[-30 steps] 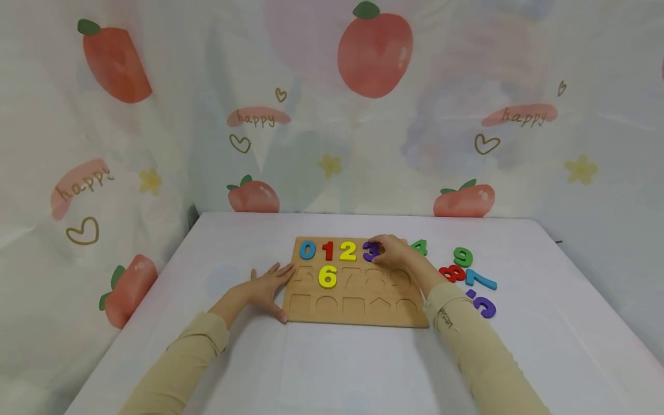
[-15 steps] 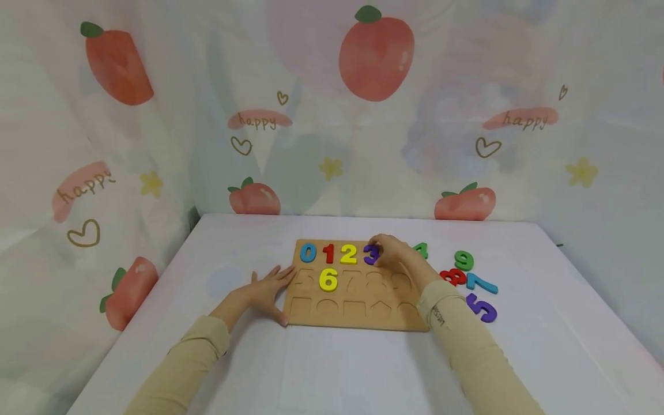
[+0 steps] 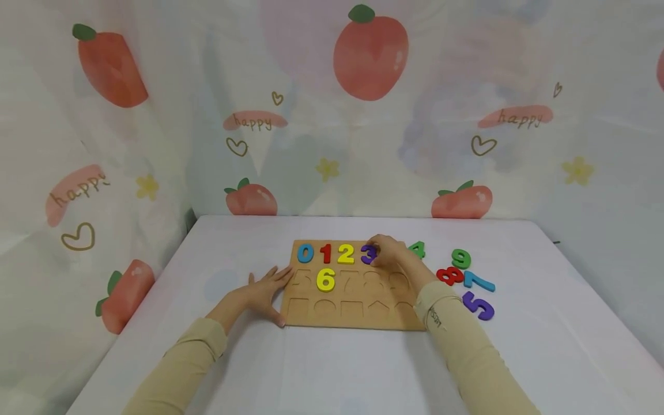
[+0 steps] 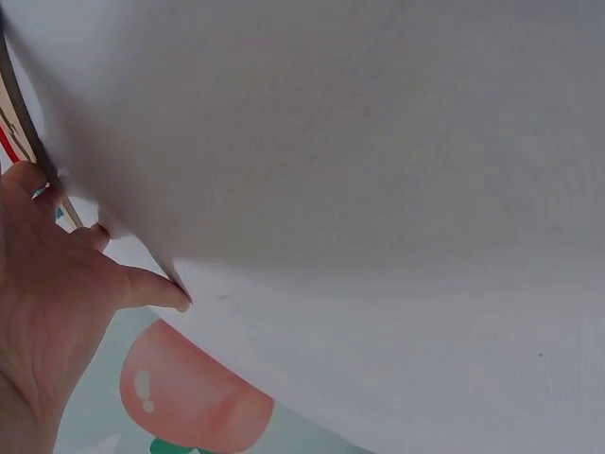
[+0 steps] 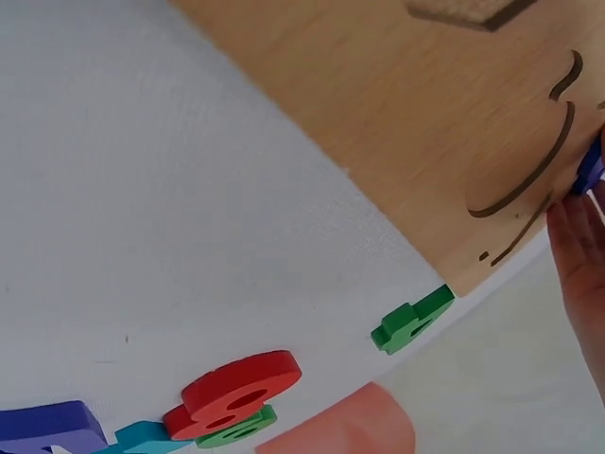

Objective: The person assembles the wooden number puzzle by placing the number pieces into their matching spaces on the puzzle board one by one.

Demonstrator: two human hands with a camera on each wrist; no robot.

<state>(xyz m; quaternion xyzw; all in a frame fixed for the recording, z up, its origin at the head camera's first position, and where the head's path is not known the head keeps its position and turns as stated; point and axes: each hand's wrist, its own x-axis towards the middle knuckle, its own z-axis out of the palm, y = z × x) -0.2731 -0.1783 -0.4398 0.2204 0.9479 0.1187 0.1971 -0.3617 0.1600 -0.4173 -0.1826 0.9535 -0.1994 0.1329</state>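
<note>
A wooden number puzzle board (image 3: 337, 317) lies on the white table. My left hand (image 3: 264, 293) has its fingers spread and touches the board's left edge; the left wrist view shows the same hand (image 4: 57, 284) against the edge. With its fingertips my right hand (image 3: 390, 251) pinches the purple number 3 (image 3: 368, 254) at the top row, right of the yellow 2 (image 3: 346, 254). The blue 0 (image 3: 305, 253) and red 1 (image 3: 325, 253) sit further left in that row. A yellow 6 (image 3: 325, 280) is in the middle row. In the right wrist view, the purple 3 (image 5: 590, 170) shows only partly.
Right of the board lie a green 4 (image 3: 417, 249), a green 9 (image 3: 461, 259), a red 8 (image 3: 449, 276), a blue 7 (image 3: 479, 281) and a purple 5 (image 3: 478, 305). Fruit-printed cloth (image 3: 363, 161) hangs behind the table.
The right forearm has shifted slightly left, uncovering more of the purple 5. The right hand stays at the purple 3, and the left hand keeps its place at the board's edge.
</note>
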